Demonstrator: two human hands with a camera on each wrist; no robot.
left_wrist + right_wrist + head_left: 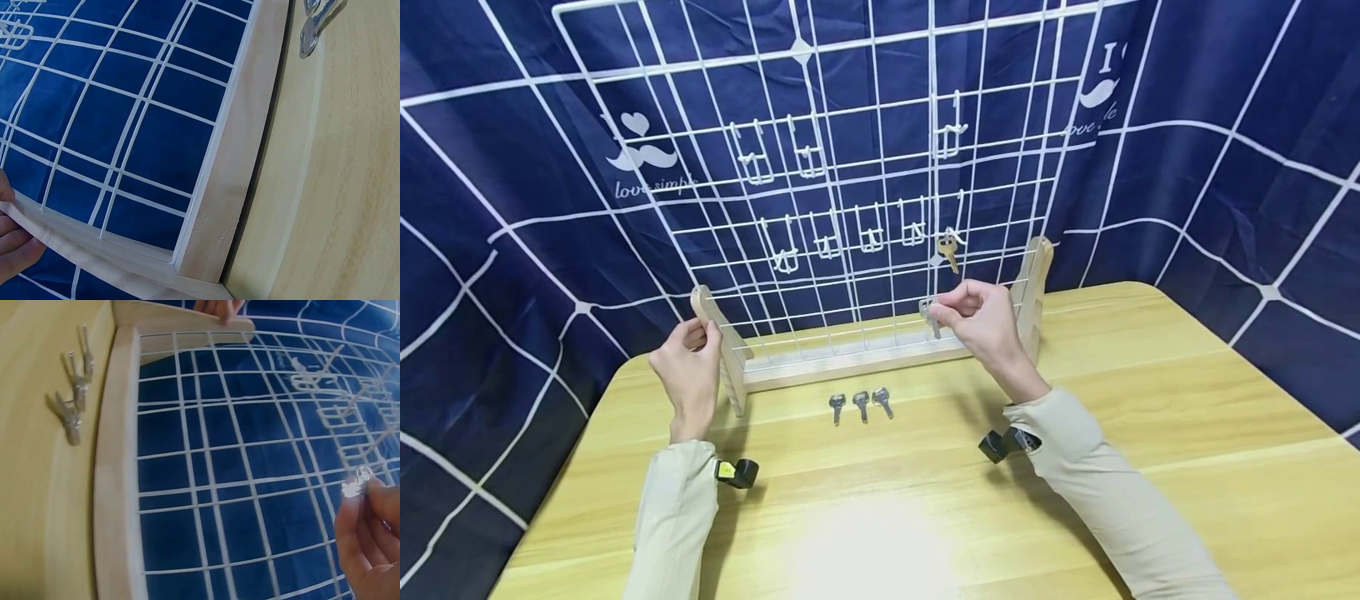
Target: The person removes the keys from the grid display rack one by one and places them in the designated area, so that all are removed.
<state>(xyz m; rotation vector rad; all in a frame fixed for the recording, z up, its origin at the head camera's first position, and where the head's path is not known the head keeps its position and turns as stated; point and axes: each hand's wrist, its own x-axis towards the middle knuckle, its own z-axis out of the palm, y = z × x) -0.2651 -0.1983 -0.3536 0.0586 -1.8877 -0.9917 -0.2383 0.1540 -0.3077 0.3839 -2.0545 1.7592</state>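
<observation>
My right hand (988, 325) pinches a silver key (934, 318) between thumb and fingers, in front of the lower right of a white wire grid (880, 154). Just above that hand, a brass key (949, 248) hangs from a white hook. In the right wrist view, the pinched key (356, 484) shines at the fingertips. My left hand (687, 367) holds the top of the grid stand's left wooden side piece (727, 358), its fingers curled at the edge. On the table between the hands lie three silver keys (861, 404), side by side.
Several white wire hooks (827, 244) are fixed on the grid in two rows. The stand's wooden base bar (857, 364) runs along the back of the wooden table (820, 483). Dark blue curtain (1195, 75) surrounds the table at the back and sides.
</observation>
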